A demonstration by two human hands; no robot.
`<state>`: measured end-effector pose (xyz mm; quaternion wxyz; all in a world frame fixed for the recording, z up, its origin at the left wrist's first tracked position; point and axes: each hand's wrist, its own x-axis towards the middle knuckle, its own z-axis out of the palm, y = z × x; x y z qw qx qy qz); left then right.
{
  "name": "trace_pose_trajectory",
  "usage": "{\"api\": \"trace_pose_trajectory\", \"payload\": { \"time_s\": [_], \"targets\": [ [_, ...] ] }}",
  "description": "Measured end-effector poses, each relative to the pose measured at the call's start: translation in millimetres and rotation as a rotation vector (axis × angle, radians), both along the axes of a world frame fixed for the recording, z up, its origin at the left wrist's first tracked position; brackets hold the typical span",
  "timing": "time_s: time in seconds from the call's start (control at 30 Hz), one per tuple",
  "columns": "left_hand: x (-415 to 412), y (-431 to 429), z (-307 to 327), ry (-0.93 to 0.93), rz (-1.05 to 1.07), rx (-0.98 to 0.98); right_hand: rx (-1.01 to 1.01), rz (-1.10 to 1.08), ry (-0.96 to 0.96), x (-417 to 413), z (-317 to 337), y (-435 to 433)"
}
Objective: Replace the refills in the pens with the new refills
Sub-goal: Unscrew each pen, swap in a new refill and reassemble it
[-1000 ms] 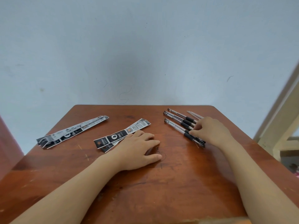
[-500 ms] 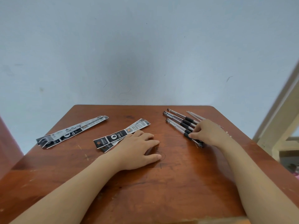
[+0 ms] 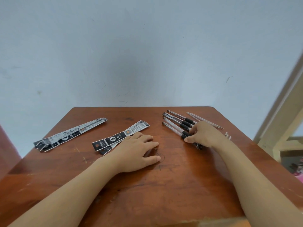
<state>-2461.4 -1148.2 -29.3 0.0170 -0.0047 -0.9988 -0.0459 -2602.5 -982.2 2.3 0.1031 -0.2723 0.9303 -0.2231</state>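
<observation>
Nearby, refill packets (image 3: pixel 121 137) lie left of the pens (image 3: pixel 177 122), left hand (image 3: pixel 137 153) between.

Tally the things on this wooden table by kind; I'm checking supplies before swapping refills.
Clear plastic pens with black grips: 5
Black-and-white printed refill packets: 4
Loose thin clear refills: 2
Small white caps: 2
Total: 13
Overlaps make pen and packet counts approximate.

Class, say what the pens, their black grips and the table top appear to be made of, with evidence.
The pens look like clear, glossy plastic: the barrels are see-through. Each black grip seems matte rubber, dull and unreflective. The table is likely varnished wood: grain, scratches, soft sheen.
</observation>
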Motion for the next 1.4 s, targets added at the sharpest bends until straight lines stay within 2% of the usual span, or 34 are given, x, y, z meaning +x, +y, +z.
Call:
{"api": "trace_pose_trajectory", "payload": {
  "time_s": [0.2,0.37,0.4,0.53,0.63,0.8,1.13,1.4],
  "targets": [
    [0,-1,-1,0.016,-0.007,0.003,0.008,0.025,0.028,4,0,-4],
    [0,-3,-3,0.048,-0.012,0.011,-0.095,0.01,0.169,5,-2,-4],
    [1,-3,-3,0.122,-0.021,0.034,-0.123,0.011,0.203,5,-2,-4],
    [1,-4,1,0.644,-0.024,0.051,-0.193,0.109,0.341,10,-1,-5],
    [0,-2,3,0.798,-0.017,-0.011,-0.244,0.265,0.381,20,0,-9],
    [-2,-5,-1,0.773,-0.021,-0.096,-0.264,0.43,0.302,31,-4,-16],
    [1,-11,4,0.654,-0.073,-0.16,-0.115,0.504,0.247,37,-8,-19],
    [1,-15,2,0.632,-0.139,-0.035,-0.101,0.521,0.228,44,-1,-18]
  ]
}}
